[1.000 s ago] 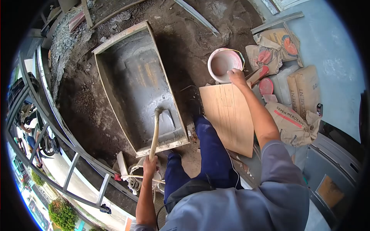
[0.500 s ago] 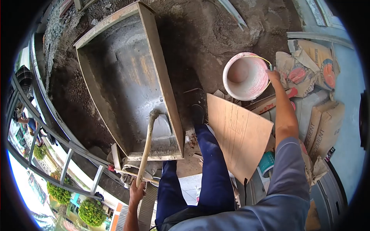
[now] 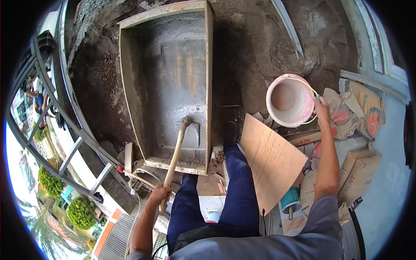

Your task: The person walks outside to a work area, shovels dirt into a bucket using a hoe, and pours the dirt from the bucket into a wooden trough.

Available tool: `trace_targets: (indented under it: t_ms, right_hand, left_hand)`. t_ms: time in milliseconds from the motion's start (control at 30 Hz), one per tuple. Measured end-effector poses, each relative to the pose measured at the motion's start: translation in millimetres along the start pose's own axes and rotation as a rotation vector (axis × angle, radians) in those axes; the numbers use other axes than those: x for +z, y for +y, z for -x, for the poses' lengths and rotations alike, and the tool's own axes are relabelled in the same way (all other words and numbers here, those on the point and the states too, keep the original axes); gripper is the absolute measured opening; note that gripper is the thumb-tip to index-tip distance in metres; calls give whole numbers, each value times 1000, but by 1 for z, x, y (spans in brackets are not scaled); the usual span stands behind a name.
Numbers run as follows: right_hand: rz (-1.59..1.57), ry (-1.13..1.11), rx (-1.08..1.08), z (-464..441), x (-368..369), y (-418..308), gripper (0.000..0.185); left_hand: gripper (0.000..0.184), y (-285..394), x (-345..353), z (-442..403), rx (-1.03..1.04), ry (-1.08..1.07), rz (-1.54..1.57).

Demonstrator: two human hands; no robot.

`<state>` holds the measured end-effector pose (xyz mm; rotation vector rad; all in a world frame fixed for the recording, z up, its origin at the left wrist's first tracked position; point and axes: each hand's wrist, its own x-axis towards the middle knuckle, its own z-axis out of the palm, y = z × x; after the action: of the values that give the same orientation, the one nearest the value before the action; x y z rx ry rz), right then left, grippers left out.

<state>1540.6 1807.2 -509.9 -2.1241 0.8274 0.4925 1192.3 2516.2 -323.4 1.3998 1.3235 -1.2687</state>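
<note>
My left hand (image 3: 160,193) is wrapped round the lower end of the wooden handle of a hoe (image 3: 175,154). The hoe's blade lies flat at the near end of a wooden mixing trough (image 3: 209,86), whose bottom is coated with grey cement. My right hand (image 3: 321,107) grips the yellow handle of a white bucket (image 3: 293,100) smeared with pink. The bucket looks empty inside and is tilted, its opening towards the left. A plywood sheet (image 3: 271,160) lies below the bucket, beside my leg.
Paper cement bags (image 3: 357,173) lie at the right, near a blue-grey wall. A teal can (image 3: 290,200) stands by the plywood. A metal railing (image 3: 69,125) curves along the left, with people beyond it. A metal strip (image 3: 288,28) lies on the dirt at the top.
The bucket has come up off its earlier place and swung right and nearer with my right hand. My left hand still holds the hoe, its blade staying in the trough. The view has shifted.
</note>
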Motion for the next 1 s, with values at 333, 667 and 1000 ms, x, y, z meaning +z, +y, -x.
trace_targets:
  t_ms: [333, 667, 1000]
  right_hand:
    - [-123, -36, -159, 109, 10, -122, 24]
    - [24, 203, -443, 245, 14, -188, 30]
    - [355, 472, -654, 408, -1, -259, 39]
  left_hand:
    - [21, -53, -11, 15, 222, 74, -91]
    - [47, -154, -74, 127, 566, 169, -45]
    - [49, -257, -236, 231, 761, 159, 138]
